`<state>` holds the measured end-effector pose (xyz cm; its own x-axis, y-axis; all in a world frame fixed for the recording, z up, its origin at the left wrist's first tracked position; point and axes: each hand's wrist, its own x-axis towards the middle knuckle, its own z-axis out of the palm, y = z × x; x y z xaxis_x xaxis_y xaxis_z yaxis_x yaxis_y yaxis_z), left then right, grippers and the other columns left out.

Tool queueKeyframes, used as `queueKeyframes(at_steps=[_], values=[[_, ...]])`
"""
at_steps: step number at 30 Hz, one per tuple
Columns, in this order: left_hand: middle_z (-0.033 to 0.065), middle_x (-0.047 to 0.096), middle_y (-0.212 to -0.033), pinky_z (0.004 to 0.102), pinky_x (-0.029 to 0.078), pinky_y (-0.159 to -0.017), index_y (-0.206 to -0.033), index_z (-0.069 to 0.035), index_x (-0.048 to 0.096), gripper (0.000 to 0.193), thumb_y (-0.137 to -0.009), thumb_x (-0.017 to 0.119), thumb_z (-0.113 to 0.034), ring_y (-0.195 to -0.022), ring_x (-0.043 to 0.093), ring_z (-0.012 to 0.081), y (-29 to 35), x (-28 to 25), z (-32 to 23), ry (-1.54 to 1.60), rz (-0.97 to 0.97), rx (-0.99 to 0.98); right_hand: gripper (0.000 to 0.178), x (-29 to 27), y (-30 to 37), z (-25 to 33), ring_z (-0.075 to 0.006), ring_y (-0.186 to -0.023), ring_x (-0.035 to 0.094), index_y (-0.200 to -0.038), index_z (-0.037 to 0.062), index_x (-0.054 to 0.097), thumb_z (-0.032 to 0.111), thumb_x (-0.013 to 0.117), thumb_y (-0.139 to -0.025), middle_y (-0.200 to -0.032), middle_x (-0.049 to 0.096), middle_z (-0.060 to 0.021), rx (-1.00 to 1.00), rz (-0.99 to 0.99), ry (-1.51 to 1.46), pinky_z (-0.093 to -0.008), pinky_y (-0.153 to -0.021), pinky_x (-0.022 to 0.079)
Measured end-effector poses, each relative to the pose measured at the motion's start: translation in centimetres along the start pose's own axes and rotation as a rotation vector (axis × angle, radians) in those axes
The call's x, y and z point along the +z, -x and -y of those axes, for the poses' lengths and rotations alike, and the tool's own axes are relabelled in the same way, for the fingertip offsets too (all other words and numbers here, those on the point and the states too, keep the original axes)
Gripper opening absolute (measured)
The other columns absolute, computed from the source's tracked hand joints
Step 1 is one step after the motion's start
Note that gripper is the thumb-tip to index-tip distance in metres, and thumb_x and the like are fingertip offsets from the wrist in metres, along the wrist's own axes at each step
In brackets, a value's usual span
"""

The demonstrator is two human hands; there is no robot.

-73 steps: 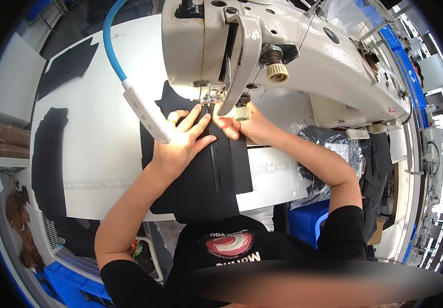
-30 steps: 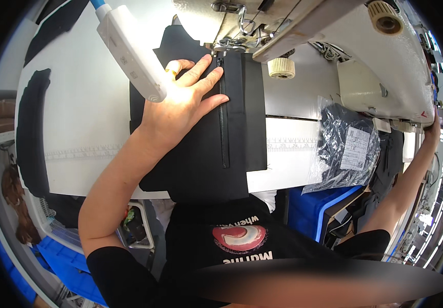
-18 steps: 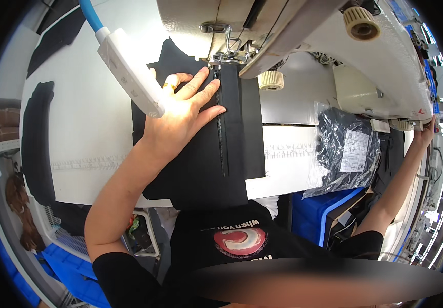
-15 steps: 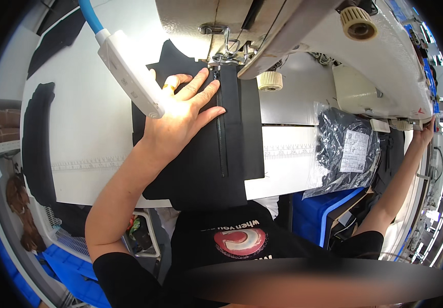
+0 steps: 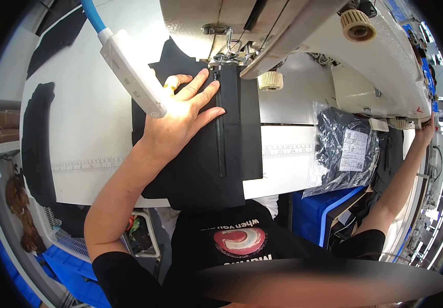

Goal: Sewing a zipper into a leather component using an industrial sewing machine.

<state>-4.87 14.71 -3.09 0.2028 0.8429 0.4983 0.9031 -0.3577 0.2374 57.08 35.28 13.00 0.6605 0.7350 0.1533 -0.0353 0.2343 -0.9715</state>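
My left hand (image 5: 172,115) lies with fingers spread on a piece of black fabric (image 5: 190,169), pressing it flat on the sewing machine table. A zipper (image 5: 220,143) runs lengthwise down the fabric, with its upper end just below the presser foot (image 5: 222,64) of the sewing machine (image 5: 303,56). My fingertips touch the fabric and zipper tape close to the foot. Far to the right, my right hand (image 5: 426,132) reaches up to the end of the machine head. Its fingers are mostly hidden there. The fabric's near end hangs over the table edge against my shirt.
A white lamp (image 5: 131,74) on a blue flexible neck hangs over my left hand. Black fabric strips (image 5: 39,143) lie at the table's left. At the right are a clear plastic bag (image 5: 347,149) with dark contents and a blue bin (image 5: 311,215). A white basket (image 5: 147,236) stands below.
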Motion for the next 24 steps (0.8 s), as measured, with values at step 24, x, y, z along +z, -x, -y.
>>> queueKeyframes(at_steps=[24], values=[[0.0020, 0.065, -0.123, 0.0603, 0.028, -0.102, -0.114, -0.015, 0.068, 0.048, -0.074, 0.076, -0.039, -0.098, 0.061, 0.0229, 0.0, 0.2, 0.1, -0.005, -0.019, 0.022, 0.035, -2.8, -6.8, 1.5, -0.0283, -0.108, 0.062, -0.120, -0.0034, 0.057, 0.021, 0.054, -0.095, -0.115, 0.064, -0.0152, -0.081, 0.156, 0.281, -0.0422, -0.094, 0.051]])
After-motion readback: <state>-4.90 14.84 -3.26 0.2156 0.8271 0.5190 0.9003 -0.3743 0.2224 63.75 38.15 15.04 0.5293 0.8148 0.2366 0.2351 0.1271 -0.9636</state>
